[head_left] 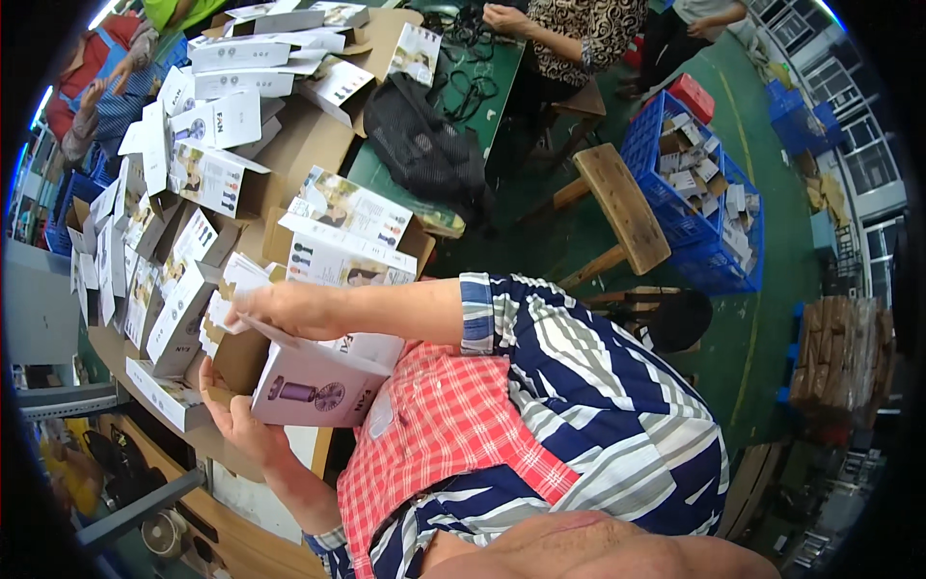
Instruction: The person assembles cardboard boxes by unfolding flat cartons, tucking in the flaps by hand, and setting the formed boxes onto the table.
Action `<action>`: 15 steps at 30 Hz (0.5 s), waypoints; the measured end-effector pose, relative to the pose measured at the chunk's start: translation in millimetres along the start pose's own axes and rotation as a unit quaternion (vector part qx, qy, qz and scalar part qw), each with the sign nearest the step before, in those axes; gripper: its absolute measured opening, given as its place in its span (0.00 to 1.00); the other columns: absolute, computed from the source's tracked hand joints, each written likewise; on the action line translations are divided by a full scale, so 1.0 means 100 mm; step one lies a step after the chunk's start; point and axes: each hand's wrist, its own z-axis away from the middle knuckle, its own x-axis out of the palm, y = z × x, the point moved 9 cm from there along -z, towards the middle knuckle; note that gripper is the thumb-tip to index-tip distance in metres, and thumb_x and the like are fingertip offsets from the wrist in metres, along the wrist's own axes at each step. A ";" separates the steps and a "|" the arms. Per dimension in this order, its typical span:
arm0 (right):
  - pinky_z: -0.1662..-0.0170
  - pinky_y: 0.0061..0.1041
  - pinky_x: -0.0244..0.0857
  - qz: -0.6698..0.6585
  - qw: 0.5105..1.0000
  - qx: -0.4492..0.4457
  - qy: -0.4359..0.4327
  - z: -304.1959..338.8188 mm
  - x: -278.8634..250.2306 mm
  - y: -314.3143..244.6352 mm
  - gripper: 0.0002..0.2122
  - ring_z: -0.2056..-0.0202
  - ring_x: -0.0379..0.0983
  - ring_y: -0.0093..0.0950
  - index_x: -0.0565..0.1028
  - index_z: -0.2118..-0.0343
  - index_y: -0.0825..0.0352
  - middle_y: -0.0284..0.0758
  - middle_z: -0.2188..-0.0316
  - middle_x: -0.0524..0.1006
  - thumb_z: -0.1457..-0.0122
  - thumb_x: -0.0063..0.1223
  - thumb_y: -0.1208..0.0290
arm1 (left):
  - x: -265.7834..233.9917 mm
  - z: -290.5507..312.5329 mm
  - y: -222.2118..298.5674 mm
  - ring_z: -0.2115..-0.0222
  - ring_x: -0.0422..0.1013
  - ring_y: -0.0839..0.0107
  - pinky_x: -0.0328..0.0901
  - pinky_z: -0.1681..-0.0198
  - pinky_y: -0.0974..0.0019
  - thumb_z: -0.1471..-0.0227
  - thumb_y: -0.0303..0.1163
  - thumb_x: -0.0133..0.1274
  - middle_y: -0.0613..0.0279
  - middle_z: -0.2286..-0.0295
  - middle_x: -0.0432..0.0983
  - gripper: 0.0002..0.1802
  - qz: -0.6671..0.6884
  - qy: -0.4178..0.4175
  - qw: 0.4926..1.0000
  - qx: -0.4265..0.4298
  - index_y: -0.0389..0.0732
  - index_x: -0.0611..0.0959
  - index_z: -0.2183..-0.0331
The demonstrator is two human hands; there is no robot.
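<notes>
A white carton [313, 391] with a purple handheld fan printed on it stands tilted in front of my red checked apron, its flaps raised. My left hand [249, 431] holds its lower left corner, fingers reaching up along the brown inner side. Over the carton's top left edge, by a raised flap, is my right hand [265, 307], smeared by motion so that its fingers do not show clearly. Just beyond it, several open cartons [188, 314] stand close together on the table.
More cartons [227, 77] pile up along the far table, near a black mesh bag [424, 135]. To the right are a wooden stool [622, 207] and blue crates [699, 241] holding small boxes. Another person's hand [506, 19] is at the dark green table.
</notes>
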 end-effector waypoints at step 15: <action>0.62 0.21 0.62 0.412 0.894 -0.041 -0.173 0.07 0.31 -0.18 0.13 0.67 0.70 0.24 0.74 0.61 0.65 0.37 0.67 0.76 0.47 0.46 0.66 | -0.13 -0.02 -0.39 0.65 0.67 0.68 0.64 0.62 0.69 0.61 0.22 0.38 0.52 0.64 0.68 0.10 0.126 -0.110 0.972 -0.166 0.35 0.73 0.73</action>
